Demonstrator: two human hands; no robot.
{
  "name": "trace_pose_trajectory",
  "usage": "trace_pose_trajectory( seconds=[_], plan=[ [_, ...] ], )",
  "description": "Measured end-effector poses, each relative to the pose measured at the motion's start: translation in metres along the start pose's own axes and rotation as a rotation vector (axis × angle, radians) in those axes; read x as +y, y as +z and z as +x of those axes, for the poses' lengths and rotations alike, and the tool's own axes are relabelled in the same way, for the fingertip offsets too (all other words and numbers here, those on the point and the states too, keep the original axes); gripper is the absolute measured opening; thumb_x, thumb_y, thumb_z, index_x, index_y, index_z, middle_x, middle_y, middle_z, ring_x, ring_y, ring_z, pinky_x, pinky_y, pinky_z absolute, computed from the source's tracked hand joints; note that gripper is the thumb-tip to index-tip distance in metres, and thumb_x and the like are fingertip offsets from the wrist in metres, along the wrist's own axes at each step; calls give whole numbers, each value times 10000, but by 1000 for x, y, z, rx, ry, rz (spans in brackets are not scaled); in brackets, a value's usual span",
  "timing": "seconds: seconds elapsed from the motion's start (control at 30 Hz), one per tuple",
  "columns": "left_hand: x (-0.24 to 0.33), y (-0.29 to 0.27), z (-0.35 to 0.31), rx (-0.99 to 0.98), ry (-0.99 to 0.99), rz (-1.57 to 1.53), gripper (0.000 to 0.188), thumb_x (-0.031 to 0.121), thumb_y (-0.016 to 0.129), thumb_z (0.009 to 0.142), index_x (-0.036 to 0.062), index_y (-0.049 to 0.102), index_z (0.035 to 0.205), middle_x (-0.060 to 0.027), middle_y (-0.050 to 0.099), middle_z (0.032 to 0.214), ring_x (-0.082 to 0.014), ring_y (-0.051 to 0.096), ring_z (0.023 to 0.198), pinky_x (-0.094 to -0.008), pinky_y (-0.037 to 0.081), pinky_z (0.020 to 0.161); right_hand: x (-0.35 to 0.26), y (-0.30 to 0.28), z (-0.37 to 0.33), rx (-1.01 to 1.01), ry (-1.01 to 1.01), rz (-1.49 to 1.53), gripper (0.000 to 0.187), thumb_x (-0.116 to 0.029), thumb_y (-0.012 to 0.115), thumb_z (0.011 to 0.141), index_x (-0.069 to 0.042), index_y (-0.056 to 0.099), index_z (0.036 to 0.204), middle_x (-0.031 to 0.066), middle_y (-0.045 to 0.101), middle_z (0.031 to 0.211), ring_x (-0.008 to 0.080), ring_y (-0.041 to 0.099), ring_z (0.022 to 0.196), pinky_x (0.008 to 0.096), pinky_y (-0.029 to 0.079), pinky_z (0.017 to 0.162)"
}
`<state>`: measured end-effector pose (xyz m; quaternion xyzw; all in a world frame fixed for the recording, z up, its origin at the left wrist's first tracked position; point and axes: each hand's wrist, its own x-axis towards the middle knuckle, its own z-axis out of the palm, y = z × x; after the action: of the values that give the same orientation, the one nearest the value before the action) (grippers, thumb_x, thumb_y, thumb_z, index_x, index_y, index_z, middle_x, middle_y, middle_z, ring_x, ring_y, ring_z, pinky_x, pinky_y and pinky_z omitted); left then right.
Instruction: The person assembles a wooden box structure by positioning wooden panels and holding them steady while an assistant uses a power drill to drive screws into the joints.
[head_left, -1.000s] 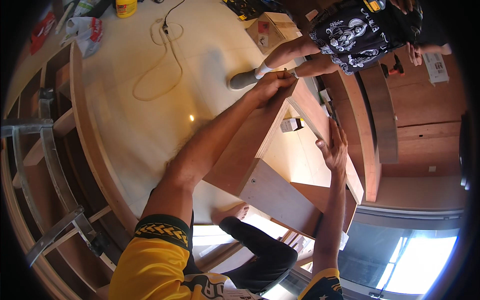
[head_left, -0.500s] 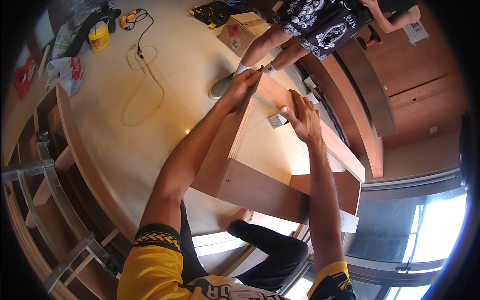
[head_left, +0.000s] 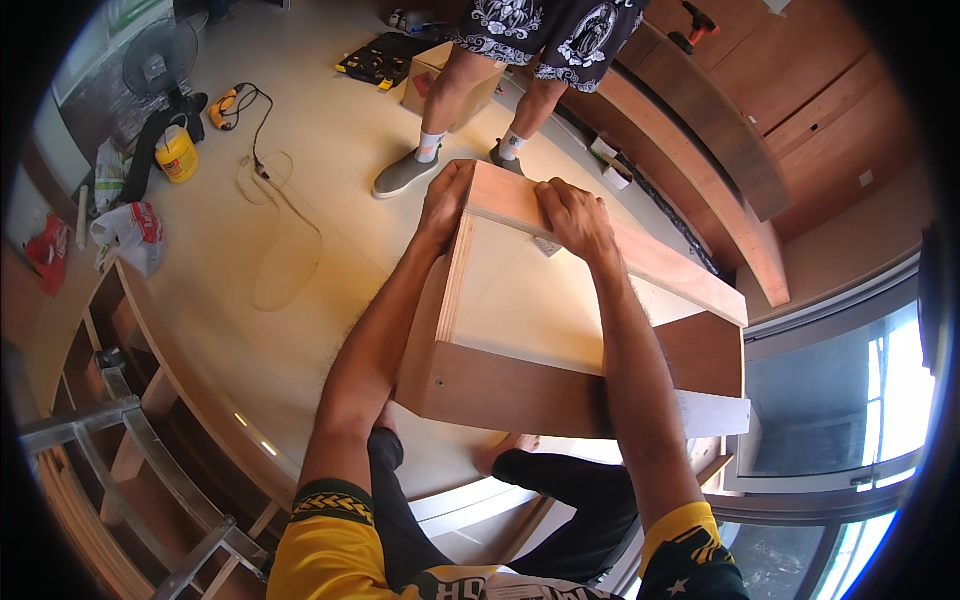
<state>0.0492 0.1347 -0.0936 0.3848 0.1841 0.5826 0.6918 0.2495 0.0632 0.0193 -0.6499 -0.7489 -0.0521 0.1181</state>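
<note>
An open rectangular plywood frame [head_left: 520,385] stands in front of me above the floor, its near board showing a screw in its left part. My left hand [head_left: 446,207] is closed around the far left corner, fingers partly hidden behind the wood. My right hand [head_left: 578,220] grips the far board [head_left: 508,196] a little right of that corner, its fingers curled over the edge. My right forearm crosses the frame's opening and the near board.
Beyond the frame stands a person [head_left: 455,95] in patterned shorts, beside a cardboard box [head_left: 415,85]. On the left are a wooden shelf unit [head_left: 160,340], a metal ladder [head_left: 150,450], a yellow bucket [head_left: 177,155] and a corded orange tool [head_left: 222,108]. Long boards [head_left: 700,185] lie right; glass doors [head_left: 810,400] stand nearer.
The frame's far left corner has moved left and slightly down in view. My right thumb, raised earlier, no longer shows. The other person appears farther left, their arms out of view.
</note>
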Motion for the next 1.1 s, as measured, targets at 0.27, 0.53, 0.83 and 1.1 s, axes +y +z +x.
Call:
trace_pose_trajectory(
  seconds=[0.27, 0.53, 0.83, 1.1],
  plan=[
    [13, -16, -4, -167, -136, -132, 367, 308, 597, 1091, 20, 578, 1317, -51, 681, 1181, -132, 650, 1095, -304, 510, 970, -10, 2, -1, 33, 81, -18, 383, -334, 424, 1076, -70, 660, 926, 143, 730, 904, 424, 680, 853, 518, 529, 767],
    [1, -22, 2, -167, -127, -134, 332, 259, 618, 1078, 38, 568, 1321, -61, 694, 1190, -142, 679, 1078, -316, 544, 949, -14, -5, -4, -17, 164, 45, 391, -348, 408, 1062, -61, 658, 972, 171, 715, 912, 426, 680, 897, 581, 493, 862],
    [62, 15, -12, 49, 212, 628, 321, 202, 627, 1055, 39, 636, 1331, -94, 698, 1305, -204, 652, 1221, -358, 491, 1075, 2, 10, 2, 16, 114, 126, 411, -258, 422, 974, -1, 710, 1115, 230, 757, 1042, 415, 701, 1029, 544, 459, 1041],
    [58, 177, -22, -337, 438, 1198, 288, 37, 590, 942, 14, 636, 1225, -193, 682, 1232, -369, 649, 1180, -463, 517, 1017, 21, -1, -10, 428, 141, 1348, 577, -188, 383, 1008, 14, 454, 1544, 202, 600, 1475, 338, 560, 1366, 428, 425, 1173]
  ],
)
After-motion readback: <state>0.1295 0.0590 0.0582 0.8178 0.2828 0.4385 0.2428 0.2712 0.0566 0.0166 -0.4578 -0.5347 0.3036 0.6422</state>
